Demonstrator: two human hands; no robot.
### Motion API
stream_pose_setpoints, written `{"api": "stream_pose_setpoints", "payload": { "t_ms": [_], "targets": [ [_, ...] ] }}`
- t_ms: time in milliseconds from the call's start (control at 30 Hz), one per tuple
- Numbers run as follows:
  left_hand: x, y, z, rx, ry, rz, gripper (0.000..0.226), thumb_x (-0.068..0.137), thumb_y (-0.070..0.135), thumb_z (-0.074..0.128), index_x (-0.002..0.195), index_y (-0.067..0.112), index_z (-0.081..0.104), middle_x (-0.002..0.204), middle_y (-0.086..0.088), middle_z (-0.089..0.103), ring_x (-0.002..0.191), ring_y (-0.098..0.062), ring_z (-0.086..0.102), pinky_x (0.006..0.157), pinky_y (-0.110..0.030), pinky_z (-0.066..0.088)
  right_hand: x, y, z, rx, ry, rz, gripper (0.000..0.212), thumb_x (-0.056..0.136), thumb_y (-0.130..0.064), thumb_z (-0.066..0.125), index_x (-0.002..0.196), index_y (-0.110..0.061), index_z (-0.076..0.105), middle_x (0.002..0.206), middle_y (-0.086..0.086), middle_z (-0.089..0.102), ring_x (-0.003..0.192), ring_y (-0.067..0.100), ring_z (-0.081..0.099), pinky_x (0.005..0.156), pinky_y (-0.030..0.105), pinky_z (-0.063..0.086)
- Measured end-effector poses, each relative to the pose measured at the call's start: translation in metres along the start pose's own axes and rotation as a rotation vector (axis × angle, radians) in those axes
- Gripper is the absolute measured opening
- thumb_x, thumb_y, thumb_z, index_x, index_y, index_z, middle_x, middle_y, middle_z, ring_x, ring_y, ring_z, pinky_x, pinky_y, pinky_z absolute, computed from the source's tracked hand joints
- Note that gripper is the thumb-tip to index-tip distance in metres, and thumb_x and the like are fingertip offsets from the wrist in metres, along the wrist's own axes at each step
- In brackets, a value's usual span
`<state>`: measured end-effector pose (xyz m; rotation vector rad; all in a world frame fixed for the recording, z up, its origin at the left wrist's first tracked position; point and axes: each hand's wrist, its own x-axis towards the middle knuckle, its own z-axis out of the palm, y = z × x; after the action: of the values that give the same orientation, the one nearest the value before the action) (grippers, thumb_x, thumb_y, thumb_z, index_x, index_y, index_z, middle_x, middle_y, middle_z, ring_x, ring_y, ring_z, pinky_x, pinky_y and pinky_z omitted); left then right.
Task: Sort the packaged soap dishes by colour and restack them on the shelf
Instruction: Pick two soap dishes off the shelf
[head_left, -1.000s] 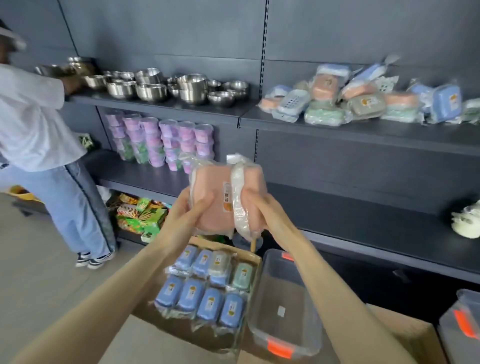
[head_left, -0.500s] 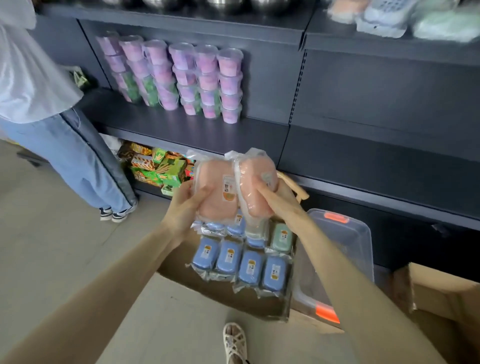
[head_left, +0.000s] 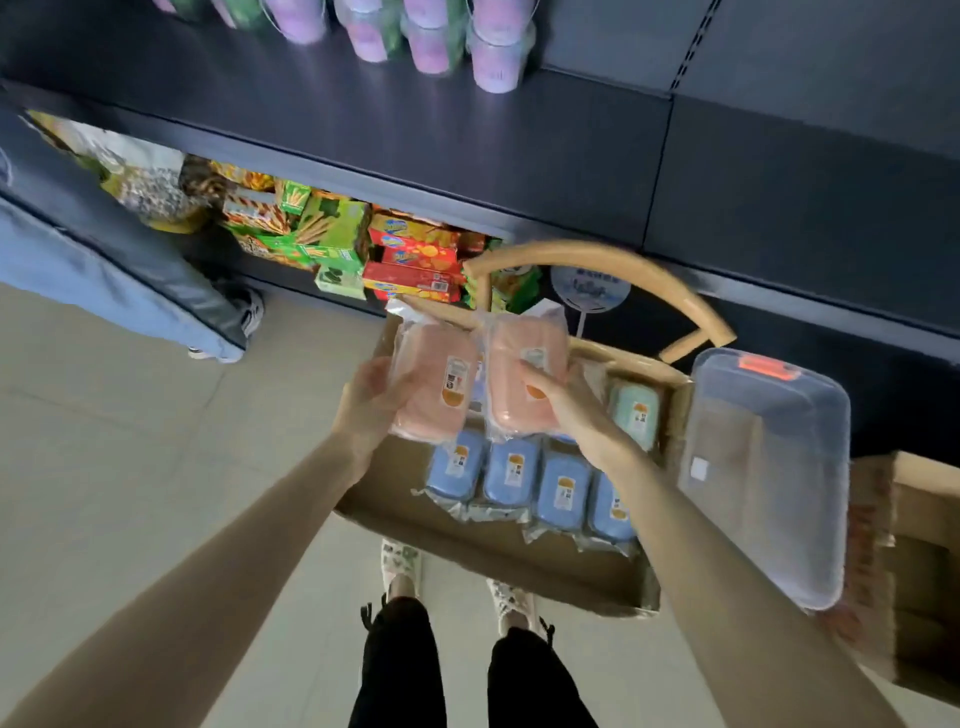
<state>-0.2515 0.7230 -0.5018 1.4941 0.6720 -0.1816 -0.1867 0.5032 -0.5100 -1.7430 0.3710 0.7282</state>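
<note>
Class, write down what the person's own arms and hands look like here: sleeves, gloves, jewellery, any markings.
The left forearm and right forearm are bare to the frame edge, no sleeves in view. The left hand and right hand wear no gloves; no watch, bracelet or ring shows.

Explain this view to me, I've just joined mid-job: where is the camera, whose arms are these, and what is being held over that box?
There is no machine here. The arms belong to a person, and the only camera sits on their head, looking forward and down, which is why their own legs show at the bottom. The left hand grips the first pink soap dish, wrapped in clear plastic. The right hand grips the second pink soap dish. Both are held side by side above an open cardboard box. In the box lie a row of blue soap dishes and a mint-green soap dish. A clear plastic bin sits to the box's right. The dark shelf is above, and another person's leg is at left.
</note>
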Motion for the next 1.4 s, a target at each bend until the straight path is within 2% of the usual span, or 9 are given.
{"api": "stream_pose_setpoints", "payload": {
  "t_ms": [100, 200, 267, 400, 700, 800, 1000, 1100, 1400],
  "targets": [
    [0.044, -0.02, -0.021, 0.102, 0.004, -0.051, 0.012, 0.085, 0.025, 0.071, 0.086, 0.027, 0.06, 0.074, 0.01, 0.071, 0.069, -0.006, 0.069, 0.055, -0.015, 0.05, 0.028, 0.014, 0.026, -0.068, 0.058, 0.066, 0.077, 0.076, -0.061, 0.068, 0.13, -0.012, 0.042, 0.118, 0.006, 0.058, 0.105, 0.021, 0.06, 0.088, 0.04, 0.052],
    [0.083, -0.039, -0.034, 0.24, -0.007, -0.064, 0.013, 0.089, 0.022, 0.066, 0.078, 0.024, 0.058, 0.072, 0.005, 0.063, 0.061, -0.003, 0.062, 0.053, -0.014, 0.048, 0.05, 0.029, 0.05, -0.158, 0.128, 0.096, 0.08, 0.078, -0.068, 0.061, 0.129, -0.011, 0.038, 0.108, 0.0, 0.058, 0.097, 0.019, 0.062, 0.079, 0.036, 0.054],
    [0.11, -0.052, -0.039, 0.326, -0.062, -0.073, 0.014, 0.091, 0.023, 0.064, 0.078, 0.018, 0.061, 0.081, -0.008, 0.066, 0.072, -0.014, 0.067, 0.063, -0.026, 0.055, 0.068, 0.039, 0.064, -0.273, 0.174, 0.123, 0.083, 0.08, -0.07, 0.056, 0.133, -0.011, 0.032, 0.111, 0.001, 0.057, 0.096, 0.023, 0.062, 0.079, 0.039, 0.054],
    [0.167, -0.076, -0.042, 0.515, -0.174, -0.082, 0.04, 0.094, 0.037, 0.057, 0.111, 0.002, 0.061, 0.113, -0.023, 0.057, 0.101, -0.035, 0.061, 0.09, -0.047, 0.052, 0.111, 0.057, 0.085, -0.42, 0.262, 0.131, 0.09, 0.083, -0.07, 0.051, 0.141, -0.005, 0.029, 0.123, 0.011, 0.058, 0.105, 0.032, 0.06, 0.084, 0.041, 0.052],
    [0.236, -0.114, -0.013, 0.726, -0.077, 0.073, 0.04, 0.098, 0.031, 0.051, 0.129, 0.007, 0.047, 0.129, -0.014, 0.048, 0.114, -0.031, 0.049, 0.097, -0.041, 0.044, 0.198, 0.086, 0.102, -0.622, 0.325, 0.103, 0.077, 0.089, -0.068, 0.042, 0.137, -0.008, 0.037, 0.137, 0.015, 0.041, 0.123, 0.032, 0.042, 0.091, 0.044, 0.041],
    [0.245, -0.125, -0.009, 0.708, -0.052, 0.092, 0.039, 0.098, 0.031, 0.05, 0.128, 0.006, 0.046, 0.124, -0.013, 0.054, 0.111, -0.031, 0.052, 0.092, -0.045, 0.046, 0.21, 0.091, 0.104, -0.632, 0.34, 0.109, 0.077, 0.088, -0.07, 0.041, 0.135, -0.009, 0.035, 0.134, 0.013, 0.04, 0.118, 0.034, 0.047, 0.087, 0.044, 0.042],
    [0.244, -0.133, -0.007, 0.723, -0.046, 0.158, 0.037, 0.097, 0.029, 0.053, 0.125, 0.005, 0.046, 0.108, -0.005, 0.06, 0.094, -0.02, 0.054, 0.075, -0.031, 0.044, 0.213, 0.095, 0.105, -0.569, 0.408, 0.075, 0.078, 0.086, -0.067, 0.05, 0.136, -0.01, 0.029, 0.133, 0.014, 0.047, 0.111, 0.038, 0.055, 0.081, 0.042, 0.042],
    [0.243, -0.129, -0.005, 0.736, -0.08, 0.133, 0.041, 0.098, 0.029, 0.049, 0.132, 0.006, 0.044, 0.122, -0.008, 0.06, 0.108, -0.026, 0.058, 0.087, -0.04, 0.052, 0.211, 0.095, 0.104, -0.614, 0.388, 0.062, 0.081, 0.085, -0.069, 0.049, 0.139, -0.012, 0.027, 0.135, 0.013, 0.047, 0.115, 0.036, 0.053, 0.087, 0.045, 0.044],
    [0.229, -0.106, -0.009, 0.954, -0.215, 0.046, 0.051, 0.097, 0.025, 0.05, 0.143, 0.011, 0.035, 0.141, -0.01, 0.046, 0.129, -0.028, 0.043, 0.106, -0.043, 0.039, 0.194, 0.084, 0.088, -0.664, 0.218, 0.122, 0.081, 0.088, -0.061, 0.053, 0.147, -0.015, 0.024, 0.144, 0.014, 0.038, 0.131, 0.036, 0.04, 0.1, 0.051, 0.042]
  ]
}}
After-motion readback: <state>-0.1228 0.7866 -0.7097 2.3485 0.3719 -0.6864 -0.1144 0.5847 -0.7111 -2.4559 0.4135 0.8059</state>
